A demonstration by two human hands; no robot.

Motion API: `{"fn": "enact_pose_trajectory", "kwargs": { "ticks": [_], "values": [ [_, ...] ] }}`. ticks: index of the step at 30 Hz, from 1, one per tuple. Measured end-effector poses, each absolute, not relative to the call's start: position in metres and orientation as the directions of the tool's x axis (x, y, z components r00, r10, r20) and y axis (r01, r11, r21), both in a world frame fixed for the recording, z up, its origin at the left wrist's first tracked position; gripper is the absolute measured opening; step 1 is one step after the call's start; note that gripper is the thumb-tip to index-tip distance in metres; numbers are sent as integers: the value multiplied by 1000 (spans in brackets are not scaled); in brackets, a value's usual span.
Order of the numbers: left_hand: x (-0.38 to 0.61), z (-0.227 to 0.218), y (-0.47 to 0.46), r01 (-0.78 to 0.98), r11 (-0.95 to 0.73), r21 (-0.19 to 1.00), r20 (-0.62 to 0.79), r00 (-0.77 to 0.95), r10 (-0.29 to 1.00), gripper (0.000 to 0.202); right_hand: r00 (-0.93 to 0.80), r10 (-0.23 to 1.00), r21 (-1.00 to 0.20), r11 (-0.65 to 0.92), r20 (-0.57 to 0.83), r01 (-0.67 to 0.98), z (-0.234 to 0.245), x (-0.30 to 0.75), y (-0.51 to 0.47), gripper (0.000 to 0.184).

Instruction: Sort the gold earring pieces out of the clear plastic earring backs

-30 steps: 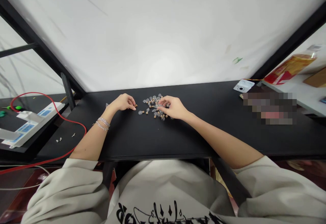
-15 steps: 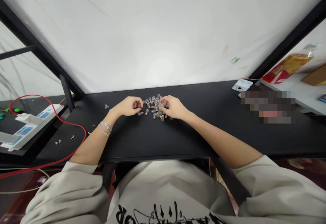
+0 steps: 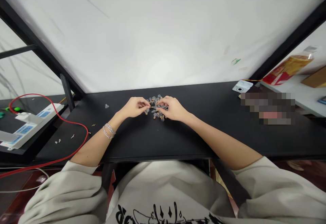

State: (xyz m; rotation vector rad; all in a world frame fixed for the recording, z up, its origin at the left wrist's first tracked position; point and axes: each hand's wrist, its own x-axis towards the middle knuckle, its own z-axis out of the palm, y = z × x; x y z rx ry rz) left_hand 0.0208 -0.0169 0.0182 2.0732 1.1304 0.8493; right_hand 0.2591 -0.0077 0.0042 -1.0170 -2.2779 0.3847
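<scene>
Corked glass mini bottles (image 3: 156, 112) lie heaped mid-tabletop (image 3: 203, 96); light, fragile and slippery, they are best taken by the cork. Left hand (image 3: 134, 107) and right hand (image 3: 171, 108) meet over the heap, fingers drawn together; whether either grip pinches a bottle, I cannot tell.

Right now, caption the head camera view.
Left hand and right hand meet over small corked glass vials on a black table.

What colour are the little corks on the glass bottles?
Light brown corks, best seen in the head view.
</scene>
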Motion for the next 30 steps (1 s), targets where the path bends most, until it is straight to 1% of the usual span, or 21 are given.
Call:
{"fn": "enact_pose_trajectory", "kwargs": {
  "ticks": [1,3,5,8,12,15,21,24,27,30],
  "values": [
    [25,17,-18,399,-412,819,237,420,876,22,-531,735,-484,678,422,553,3,258,-8,24],
    [33,13,-21,283,-372,884,242,402,883,26,-564,698,-482,714,441,507,1,256,-10,24],
    [39,9,-21,211,-345,915,254,365,896,29,-591,661,-484,747,463,456,0,254,-11,21],
    [43,5,-22,168,-341,925,279,311,909,30,-593,638,-508,763,491,400,-1,252,-12,20],
    [45,4,-22,197,-408,892,342,297,892,26,-538,686,-558,721,490,410,1,252,-13,14],
    [44,3,-22,221,-453,864,380,305,873,24,-500,718,-575,692,485,436,2,251,-13,15],
    [46,-1,-22,273,-499,822,416,310,855,19,-493,736,-588,672,464,450,0,251,-12,11],
    [47,-1,-24,316,-535,783,441,325,837,16,-494,736,-590,672,463,449,0,252,-11,9],
    [48,-2,-24,344,-547,763,445,333,831,14,-499,733,-582,676,463,453,0,253,-12,7],
    [47,-3,-23,363,-533,764,419,348,839,15,-507,734,-577,674,452,461,-1,252,-12,7]
  ]
}}
